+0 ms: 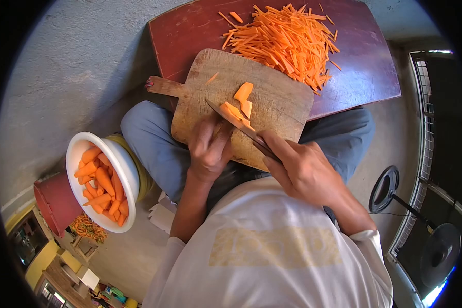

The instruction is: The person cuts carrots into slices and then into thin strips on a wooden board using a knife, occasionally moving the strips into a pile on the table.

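Note:
My right hand (308,167) is closed round the handle of a knife (250,133), whose blade slants up to the left across a wooden cutting board (282,110). Carrot slices (232,110) lie along the far side of the blade. My left hand (209,149) has its fingers curled on the near side of the blade, pressed on a carrot that the hand and knife mostly hide. Just beyond the knife, loose carrot slices (244,92) rest on the board. The board sits across my lap, its far edge against a dark red table.
A large heap of carrot sticks (287,41) covers part of the dark red table (362,66). To my left, a white basin (132,179) holds several peeled carrots (105,179). A red bucket (56,205) and orange peelings (89,228) are behind it. A black stand (384,190) is at right.

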Tool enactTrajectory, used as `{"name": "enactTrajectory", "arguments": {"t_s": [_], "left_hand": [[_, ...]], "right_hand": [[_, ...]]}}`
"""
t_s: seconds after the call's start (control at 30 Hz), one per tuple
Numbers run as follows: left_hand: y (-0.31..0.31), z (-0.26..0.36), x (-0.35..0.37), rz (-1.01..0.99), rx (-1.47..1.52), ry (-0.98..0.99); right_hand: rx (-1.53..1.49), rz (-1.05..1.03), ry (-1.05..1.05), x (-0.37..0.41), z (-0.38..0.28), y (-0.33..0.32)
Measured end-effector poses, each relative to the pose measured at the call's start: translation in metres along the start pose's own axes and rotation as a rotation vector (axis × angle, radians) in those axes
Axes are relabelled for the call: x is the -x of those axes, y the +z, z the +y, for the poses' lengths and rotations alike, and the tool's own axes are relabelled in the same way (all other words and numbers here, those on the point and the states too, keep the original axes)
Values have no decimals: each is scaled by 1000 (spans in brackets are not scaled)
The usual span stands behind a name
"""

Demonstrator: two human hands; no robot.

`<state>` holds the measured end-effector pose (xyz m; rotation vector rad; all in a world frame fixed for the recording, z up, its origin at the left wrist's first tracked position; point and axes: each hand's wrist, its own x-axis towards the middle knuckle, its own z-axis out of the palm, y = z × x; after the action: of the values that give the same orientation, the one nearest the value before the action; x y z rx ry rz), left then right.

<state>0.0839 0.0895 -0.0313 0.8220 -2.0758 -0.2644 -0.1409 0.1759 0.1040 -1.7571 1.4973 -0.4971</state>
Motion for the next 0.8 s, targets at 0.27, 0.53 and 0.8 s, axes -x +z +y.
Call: {"name": "enactTrajectory", "arguments": {"t_s": [0.27, 0.53, 0.8], "left_hand": [[0, 1, 2, 13, -22, 1], [-7, 4, -4, -17, -46, 26], [-2, -3, -4, 26, 9, 65]], "right_hand": [[-28, -12, 46, -37, 22, 17], [-77, 157, -145, -20, 27, 18], [-2, 50, -20, 12, 0, -3]]}}
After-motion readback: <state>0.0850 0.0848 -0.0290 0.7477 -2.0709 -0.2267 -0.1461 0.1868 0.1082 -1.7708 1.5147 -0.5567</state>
